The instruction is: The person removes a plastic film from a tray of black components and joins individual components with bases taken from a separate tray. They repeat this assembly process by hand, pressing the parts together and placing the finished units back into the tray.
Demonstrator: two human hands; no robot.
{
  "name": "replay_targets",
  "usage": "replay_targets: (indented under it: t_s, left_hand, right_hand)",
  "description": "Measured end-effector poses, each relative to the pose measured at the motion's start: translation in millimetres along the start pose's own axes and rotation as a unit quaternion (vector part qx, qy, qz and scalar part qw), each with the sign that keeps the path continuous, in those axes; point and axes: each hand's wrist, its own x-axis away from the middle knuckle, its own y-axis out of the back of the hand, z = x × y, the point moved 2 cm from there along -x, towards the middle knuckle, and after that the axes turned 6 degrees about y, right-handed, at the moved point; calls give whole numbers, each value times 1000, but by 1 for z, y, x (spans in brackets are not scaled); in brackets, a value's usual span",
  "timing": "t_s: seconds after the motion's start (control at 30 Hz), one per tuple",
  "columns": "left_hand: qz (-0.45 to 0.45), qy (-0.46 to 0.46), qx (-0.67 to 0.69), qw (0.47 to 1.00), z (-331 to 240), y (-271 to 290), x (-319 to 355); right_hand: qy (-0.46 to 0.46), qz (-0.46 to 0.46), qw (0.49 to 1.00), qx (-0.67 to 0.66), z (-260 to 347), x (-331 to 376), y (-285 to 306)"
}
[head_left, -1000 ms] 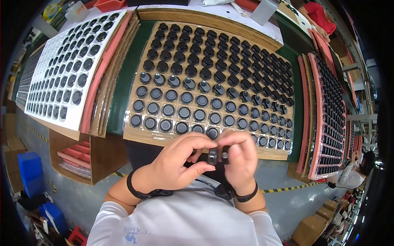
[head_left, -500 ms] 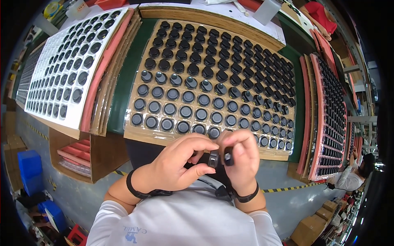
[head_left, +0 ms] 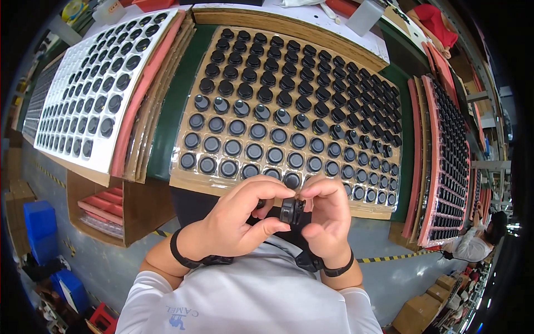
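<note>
In front of my chest, my left hand (head_left: pixel 247 214) pinches a small black round part (head_left: pixel 290 211) between thumb and forefinger, its rim turned toward the right hand. My right hand (head_left: pixel 329 217) meets it from the other side. The right fingers curl at a second black piece (head_left: pixel 300 210) pressed against the first, while the right thumb stands off it. Whether the two pieces are joined cannot be seen. Just beyond both hands lies a clear plastic tray (head_left: pixel 183 172) on cardboard, filled with rows of similar black round parts (head_left: pixel 257 132). Some far rows stand taller.
To the left, a white tray (head_left: pixel 61 111) of black round parts rests on stacked pink trays and cardboard. Another stack with a filled tray (head_left: pixel 450 167) stands at right. A wooden ledge (head_left: pixel 289 30) bounds the far side. An open cardboard box (head_left: pixel 142 214) sits below left. Other people are at right.
My right hand has brought its black piece against the part in my left hand. The right thumb has moved away from the piece. My left hand has hardly moved.
</note>
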Motion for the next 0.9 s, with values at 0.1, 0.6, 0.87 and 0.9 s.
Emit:
replay_targets:
  t_s: [0.1, 0.6, 0.87, 0.9]
  left_hand:
    - [0, 10, -3, 1000, 0, 1, -1]
    - [26, 116, 86, 989, 11, 5, -1]
    - [29, 180, 127, 975, 18, 9, 5]
    - [28, 180, 126, 975, 18, 9, 5]
  right_hand:
    - [11, 13, 995, 97, 6, -4, -1]
    - [-66, -24, 900, 430, 31, -12, 95]
    - [-172, -120, 814, 541, 32, 5, 235]
    - [-189, -118, 810, 543, 31, 5, 239]
